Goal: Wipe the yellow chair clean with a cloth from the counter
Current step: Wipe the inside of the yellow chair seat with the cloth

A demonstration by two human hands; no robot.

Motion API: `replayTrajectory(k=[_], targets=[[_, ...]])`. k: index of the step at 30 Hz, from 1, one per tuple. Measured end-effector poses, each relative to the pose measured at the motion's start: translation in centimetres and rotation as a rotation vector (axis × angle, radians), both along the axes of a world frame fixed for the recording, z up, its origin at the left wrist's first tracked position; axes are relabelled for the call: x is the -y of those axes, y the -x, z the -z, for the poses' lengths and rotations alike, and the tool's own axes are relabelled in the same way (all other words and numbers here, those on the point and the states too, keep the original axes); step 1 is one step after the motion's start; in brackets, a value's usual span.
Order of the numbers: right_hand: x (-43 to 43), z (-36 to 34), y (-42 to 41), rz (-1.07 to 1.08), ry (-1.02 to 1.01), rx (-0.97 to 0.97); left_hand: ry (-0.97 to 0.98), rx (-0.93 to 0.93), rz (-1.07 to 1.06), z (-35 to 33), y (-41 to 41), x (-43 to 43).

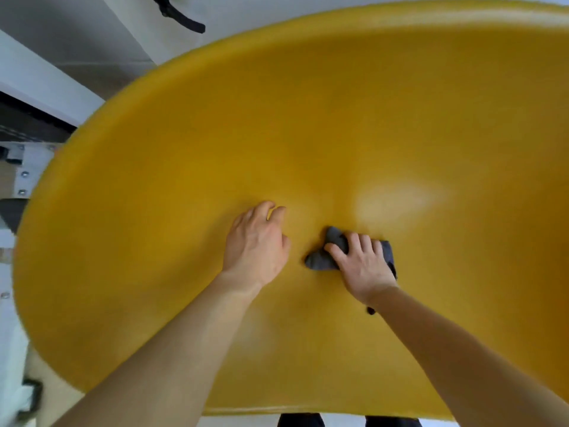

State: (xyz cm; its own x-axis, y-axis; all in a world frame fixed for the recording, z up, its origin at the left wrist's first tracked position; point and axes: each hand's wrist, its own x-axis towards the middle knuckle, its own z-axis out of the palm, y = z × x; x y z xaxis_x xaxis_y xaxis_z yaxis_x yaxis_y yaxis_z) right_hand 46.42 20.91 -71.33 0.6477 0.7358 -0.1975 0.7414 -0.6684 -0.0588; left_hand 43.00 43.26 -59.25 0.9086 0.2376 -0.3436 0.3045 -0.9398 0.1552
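The yellow chair (pixel 338 118) fills most of the view, its smooth moulded shell curving from upper right to lower left. A dark grey cloth (pixel 323 260) lies crumpled on the seat surface near the middle. My right hand (pixel 361 266) presses down on the cloth, fingers spread over it, with cloth showing at both sides of the hand. My left hand (pixel 257 241) rests flat on the bare yellow surface just left of the cloth, fingers slightly curled and holding nothing.
A white floor and a white wall show at the upper left. A black curved part (pixel 181 16) sits at the top. A metal frame with bolts (pixel 24 167) stands beyond the chair's left rim. Dark shapes (pixel 301 420) show below the front edge.
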Motion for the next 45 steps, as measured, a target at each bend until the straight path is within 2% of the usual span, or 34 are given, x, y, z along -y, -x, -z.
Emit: replayTrajectory(k=[2, 3, 6, 8, 9, 14, 18, 20, 21, 23, 25, 27, 30, 32, 34, 35, 38, 40, 42, 45], targets=[[-2.1, -1.8, -3.1, -0.085, -0.080, 0.030, -0.033, 0.018, -0.003, -0.1, 1.5, -0.7], [-3.8, -3.1, -5.3, -0.030, -0.199, 0.117, -0.058, 0.041, -0.011, -0.3, 2.1, -1.4], [-8.7, -7.2, -12.8, 0.360, -0.577, 0.505, -0.118, 0.131, -0.052, -0.2, 3.1, -3.7], [-11.3, -8.0, -13.9, 0.489, -0.654, 0.641, -0.128, 0.154, -0.073, 0.3, 3.6, -4.7], [-12.0, -7.0, -12.7, 0.490, -0.640, 0.627, -0.121, 0.159, -0.086, 0.5, 4.0, -4.9], [-9.8, 0.9, 4.2, 0.211, -0.243, 0.025, -0.030, 0.217, -0.081, 1.4, 7.7, -5.0], [-7.1, -0.7, 17.2, 0.104, -0.158, -0.211, -0.024, 0.194, -0.078, 0.6, 11.3, -5.1], [-6.5, -2.2, 19.5, 0.059, -0.071, -0.360, -0.020, 0.240, -0.056, -0.9, 12.8, -5.3], [-6.8, -2.9, 18.9, 0.102, -0.053, -0.482, -0.014, 0.266, -0.043, -1.9, 13.3, -5.6], [-8.4, -5.1, 16.0, 0.301, -0.147, -0.822, -0.001, 0.298, -0.051, -4.3, 14.2, -6.5], [-11.2, -9.2, 12.4, 0.576, -0.369, -1.108, 0.008, 0.294, -0.115, -7.2, 15.3, -7.5], [-14.1, -14.4, 10.1, 0.763, -0.588, -1.363, 0.098, 0.263, -0.252, -9.9, 16.1, -7.9], [-17.3, -21.0, 9.3, 0.829, -0.689, -1.729, 0.437, 0.197, -0.617, -12.8, 17.3, -7.0], [-18.2, -24.4, 9.7, 0.899, -0.677, -1.931, 0.716, 0.275, -0.907, -14.6, 17.9, -6.1], [-18.3, -26.8, 10.3, 0.928, -0.668, -2.032, 0.925, 0.388, -1.127, -16.2, 18.6, -5.5], [-18.3, -27.5, 10.6, 0.915, -0.651, -2.054, 0.974, 0.435, -1.171, -17.0, 19.0, -5.2], [-18.2, -29.6, 11.2, 0.825, -0.574, -2.039, 0.889, 0.570, -1.155, -18.7, 20.2, -5.1], [-18.2, -30.2, 11.7, 0.761, -0.502, -1.998, 0.914, 0.628, -1.208, -19.7, 20.9, -5.1], [-18.0, -30.5, 12.0, 0.770, -0.480, -1.947, 1.029, 0.656, -1.311, -20.3, 21.3, -5.2], [-17.4, -30.8, 12.1, 0.937, -0.585, -1.949, 1.294, 0.672, -1.469, -20.9, 22.1, -5.7]])
